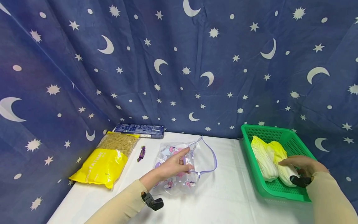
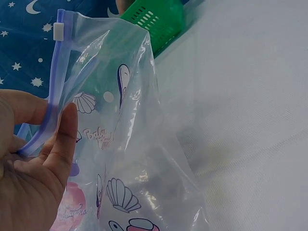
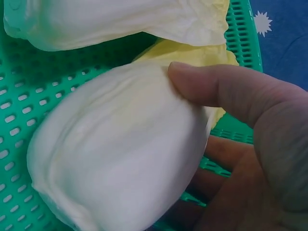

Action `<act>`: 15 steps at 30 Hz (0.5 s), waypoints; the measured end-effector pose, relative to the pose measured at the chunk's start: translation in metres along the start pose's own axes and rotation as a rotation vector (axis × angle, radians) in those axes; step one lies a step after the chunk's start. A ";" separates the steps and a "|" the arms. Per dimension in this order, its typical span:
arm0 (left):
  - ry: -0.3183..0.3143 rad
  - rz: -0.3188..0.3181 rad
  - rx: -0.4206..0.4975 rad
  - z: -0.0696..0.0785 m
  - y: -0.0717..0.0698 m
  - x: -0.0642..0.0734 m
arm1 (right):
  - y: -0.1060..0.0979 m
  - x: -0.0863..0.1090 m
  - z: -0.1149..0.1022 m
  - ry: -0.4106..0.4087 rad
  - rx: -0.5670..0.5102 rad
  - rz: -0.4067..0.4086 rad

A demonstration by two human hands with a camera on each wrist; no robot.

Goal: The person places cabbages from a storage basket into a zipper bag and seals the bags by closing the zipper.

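Left hand (image 1: 174,165): one; its fingers pinch the purple zip edge of the bag, the thumb on one side and fingers on the other.
Right hand (image 1: 306,165): one; its fingers hold the near cabbage (image 3: 115,149), thumb on top and the others along its side.
Bag (image 2: 130,149): one, clear, with pink and purple prints; it lies below and around the left fingers, its mouth gaping towards the basket; one white slider (image 2: 58,32) sits on the zip.
Cabbages: two, both in the basket; one in the right fingers, the far cabbage (image 1: 263,160) just beside it, to the left.
Basket (image 1: 255,179): one, green, at the right of the bench (image 1: 223,196).
Left side: one yellow pasta packet (image 1: 104,165); one purple-wrapped sweet (image 1: 141,154) between packet and bag; one dark blue packet (image 1: 139,130) behind them.
Backdrop: one blue curtain (image 1: 179,40) with moons and stars.
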State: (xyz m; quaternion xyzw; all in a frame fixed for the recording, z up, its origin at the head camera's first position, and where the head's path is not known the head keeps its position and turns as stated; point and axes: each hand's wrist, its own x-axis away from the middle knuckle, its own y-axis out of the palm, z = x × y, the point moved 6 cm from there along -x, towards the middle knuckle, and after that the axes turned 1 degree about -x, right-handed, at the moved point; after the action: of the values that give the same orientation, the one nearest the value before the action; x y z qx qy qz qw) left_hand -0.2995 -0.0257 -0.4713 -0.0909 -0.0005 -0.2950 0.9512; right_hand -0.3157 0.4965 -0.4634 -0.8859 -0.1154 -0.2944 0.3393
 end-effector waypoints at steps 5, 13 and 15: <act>0.007 -0.013 -0.008 0.002 0.001 -0.001 | -0.006 0.008 0.004 0.011 -0.040 0.040; 0.004 -0.011 -0.026 0.002 0.001 -0.001 | -0.023 0.022 0.004 0.011 -0.145 0.119; 0.006 -0.008 -0.032 0.002 0.001 -0.001 | -0.027 0.025 0.001 0.002 -0.148 0.147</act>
State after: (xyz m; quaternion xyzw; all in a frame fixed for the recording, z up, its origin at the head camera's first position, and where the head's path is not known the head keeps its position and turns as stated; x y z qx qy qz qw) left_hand -0.2996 -0.0244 -0.4691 -0.1052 0.0067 -0.2990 0.9484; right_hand -0.3065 0.5178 -0.4348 -0.9144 -0.0276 -0.2774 0.2936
